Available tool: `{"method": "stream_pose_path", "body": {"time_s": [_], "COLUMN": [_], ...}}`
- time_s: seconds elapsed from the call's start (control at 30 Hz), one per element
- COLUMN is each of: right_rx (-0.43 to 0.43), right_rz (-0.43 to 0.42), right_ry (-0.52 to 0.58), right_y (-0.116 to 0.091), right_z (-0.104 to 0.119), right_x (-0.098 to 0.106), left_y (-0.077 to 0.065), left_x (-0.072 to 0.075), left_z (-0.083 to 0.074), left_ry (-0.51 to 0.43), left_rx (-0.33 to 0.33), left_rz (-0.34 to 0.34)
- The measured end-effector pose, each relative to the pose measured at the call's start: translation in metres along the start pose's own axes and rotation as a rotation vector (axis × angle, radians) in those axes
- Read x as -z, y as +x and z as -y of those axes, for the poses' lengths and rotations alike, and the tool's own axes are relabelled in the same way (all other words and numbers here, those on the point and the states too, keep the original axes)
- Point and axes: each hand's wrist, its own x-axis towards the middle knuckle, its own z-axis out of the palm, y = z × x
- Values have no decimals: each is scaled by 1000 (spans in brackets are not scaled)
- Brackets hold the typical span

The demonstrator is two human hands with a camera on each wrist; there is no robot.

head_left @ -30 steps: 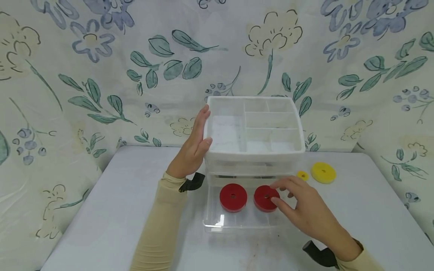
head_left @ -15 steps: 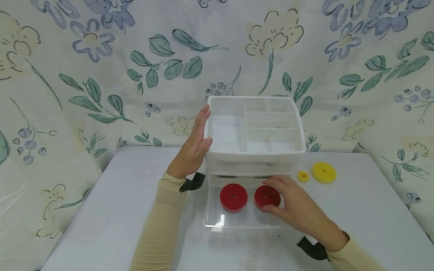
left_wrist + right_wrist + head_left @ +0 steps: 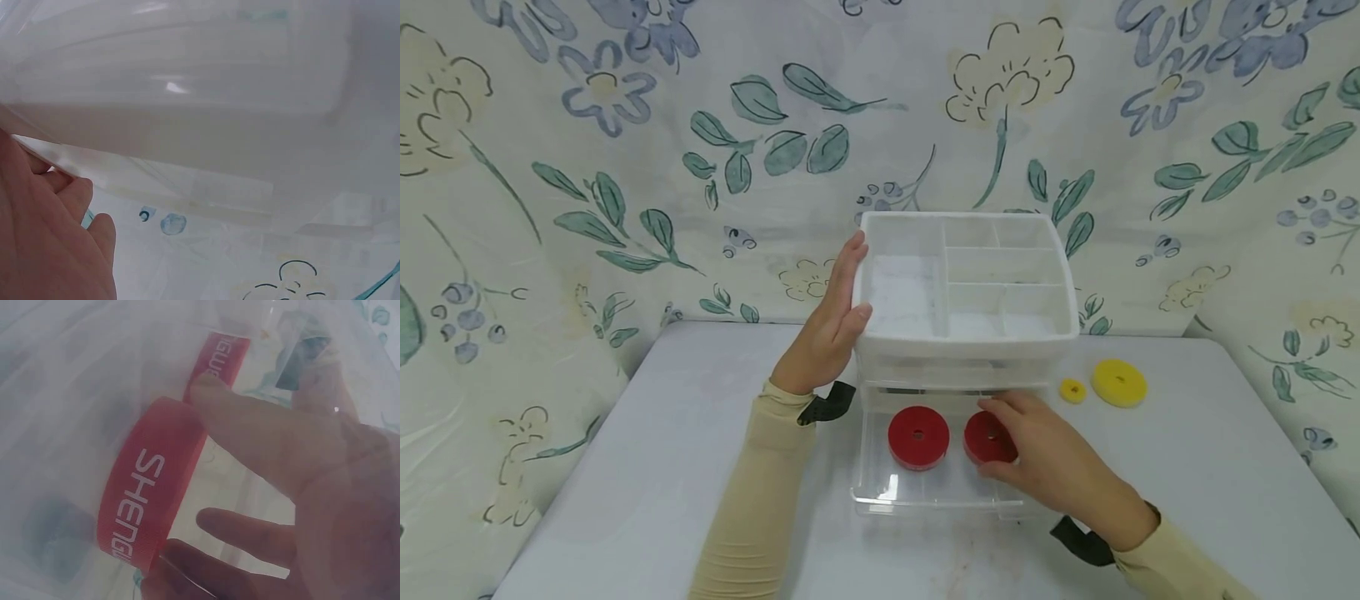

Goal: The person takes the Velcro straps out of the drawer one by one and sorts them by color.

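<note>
A white drawer organizer (image 3: 962, 341) with a divided top tray stands on the table. My left hand (image 3: 822, 337) rests along its left side, fingers straight up the wall; in the left wrist view the hand (image 3: 59, 222) shows beneath its rim. Below, the clear drawer (image 3: 880, 493) is pulled out with two red discs inside. The left red disc (image 3: 918, 438) lies untouched. My right hand (image 3: 1051, 454) pinches the right red disc (image 3: 987, 438) between thumb and fingers, hiding its right edge. White lettering runs round the rim of that red disc (image 3: 147, 487) in the right wrist view.
A large yellow disc (image 3: 1119, 383) and a small yellow disc (image 3: 1072, 391) lie on the table (image 3: 1195, 467), right of the organizer. Flower-patterned cloth (image 3: 895, 108) hangs behind the table and at both sides.
My right hand has moved slightly left and closed its thumb and fingers round the right red disc. My left hand stays on the organizer.
</note>
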Motion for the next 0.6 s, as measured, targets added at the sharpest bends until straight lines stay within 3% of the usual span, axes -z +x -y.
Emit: {"method": "stream_pose_path", "body": {"time_s": [0.6], "right_rx": [12], "right_rz": [18], "right_ry": [-65], "right_y": [0], "right_z": [1], "right_x": [1], "left_y": [-1], "left_x": [1], "left_z": [-1], "left_ry": [19], "left_rx": [11], "left_rz": [-4]}}
